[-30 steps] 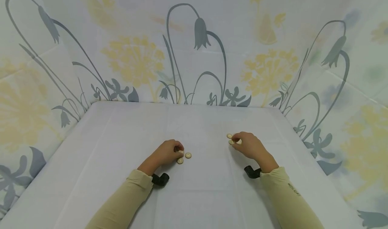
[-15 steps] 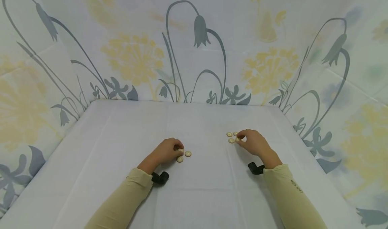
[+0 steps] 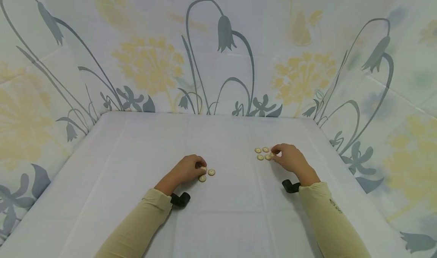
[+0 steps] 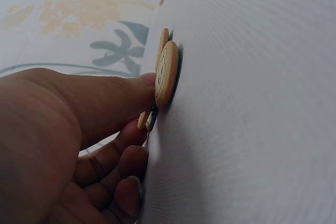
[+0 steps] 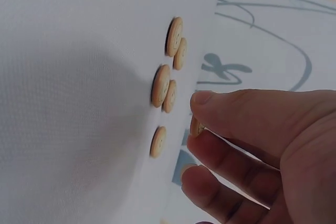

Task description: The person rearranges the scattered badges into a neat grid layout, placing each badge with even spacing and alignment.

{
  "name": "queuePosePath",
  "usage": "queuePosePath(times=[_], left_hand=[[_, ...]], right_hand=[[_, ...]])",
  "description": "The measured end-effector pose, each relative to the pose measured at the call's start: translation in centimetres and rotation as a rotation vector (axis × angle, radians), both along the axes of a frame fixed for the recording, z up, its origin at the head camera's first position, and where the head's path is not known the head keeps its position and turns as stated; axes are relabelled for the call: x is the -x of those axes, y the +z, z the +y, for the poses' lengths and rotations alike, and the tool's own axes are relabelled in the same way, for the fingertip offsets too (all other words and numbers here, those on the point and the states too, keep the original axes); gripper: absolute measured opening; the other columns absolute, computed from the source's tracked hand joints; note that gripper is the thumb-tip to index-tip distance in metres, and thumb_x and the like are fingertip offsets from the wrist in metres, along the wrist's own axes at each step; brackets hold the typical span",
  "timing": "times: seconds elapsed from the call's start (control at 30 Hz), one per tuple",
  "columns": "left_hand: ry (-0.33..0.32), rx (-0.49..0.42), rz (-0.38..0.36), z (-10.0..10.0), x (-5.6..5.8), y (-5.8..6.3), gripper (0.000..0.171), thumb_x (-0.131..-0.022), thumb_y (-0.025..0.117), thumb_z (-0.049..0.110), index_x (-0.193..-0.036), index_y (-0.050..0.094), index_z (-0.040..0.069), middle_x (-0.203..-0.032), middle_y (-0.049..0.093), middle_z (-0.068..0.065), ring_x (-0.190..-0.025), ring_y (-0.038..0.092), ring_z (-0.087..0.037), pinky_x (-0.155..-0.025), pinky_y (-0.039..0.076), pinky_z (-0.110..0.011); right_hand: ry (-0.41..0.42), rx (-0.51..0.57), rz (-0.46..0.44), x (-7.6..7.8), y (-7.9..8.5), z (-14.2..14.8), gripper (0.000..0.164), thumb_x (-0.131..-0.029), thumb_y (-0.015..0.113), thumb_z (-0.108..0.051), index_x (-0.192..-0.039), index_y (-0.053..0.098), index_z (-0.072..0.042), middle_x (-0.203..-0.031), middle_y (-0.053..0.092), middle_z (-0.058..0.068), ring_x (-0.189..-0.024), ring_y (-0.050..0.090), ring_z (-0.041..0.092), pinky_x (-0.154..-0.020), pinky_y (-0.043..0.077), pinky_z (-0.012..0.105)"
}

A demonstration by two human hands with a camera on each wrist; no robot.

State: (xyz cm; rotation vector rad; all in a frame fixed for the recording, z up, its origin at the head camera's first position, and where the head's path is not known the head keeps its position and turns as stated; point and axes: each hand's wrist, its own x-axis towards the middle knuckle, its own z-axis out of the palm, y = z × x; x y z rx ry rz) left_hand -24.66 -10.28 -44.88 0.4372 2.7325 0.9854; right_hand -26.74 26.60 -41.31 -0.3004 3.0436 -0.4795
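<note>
Small round wooden discs with thin dark line markings lie in two groups on the white cloth. At the left group, my left hand (image 3: pixel 187 173) pinches one wooden disc (image 4: pixel 142 120) between thumb and fingers, low over the cloth. Right by its thumb lies a second disc (image 3: pixel 202 178), and a third disc (image 3: pixel 211 172) sits just to the right. My right hand (image 3: pixel 290 158) is at the right edge of the other group, pinching a disc (image 5: pixel 197 127) between thumb and forefinger. Several flat discs (image 5: pixel 160 86) lie beside those fingertips.
A white cloth (image 3: pixel 225 227) covers the table, with faint fold lines. Behind it and at both sides hangs flower-printed fabric (image 3: pixel 300 79). Black wrist devices (image 3: pixel 180 200) stick out from both sleeves.
My right hand has shifted right and slightly away, uncovering discs that were under its fingers. My left hand stays in place at its group. The head view has tilted slightly.
</note>
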Motion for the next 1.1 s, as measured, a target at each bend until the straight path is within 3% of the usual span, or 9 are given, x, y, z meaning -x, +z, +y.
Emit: queuePosePath(times=[1.1], left_hand=[[-0.005,0.001,-0.001,0.0,0.2,-0.1,0.017,-0.089,0.069,0.021,-0.103,0.069,0.011,-0.092,0.063,0.001,-0.084,0.055,-0.012,-0.079,0.047,-0.032]], right_hand=[[-0.103,-0.053,-0.084,0.9,-0.7,1.4,0.033,-0.091,0.064,-0.026,-0.116,0.067,-0.005,-0.112,0.067,0.014,-0.103,0.061,0.033,-0.081,0.048,0.047]])
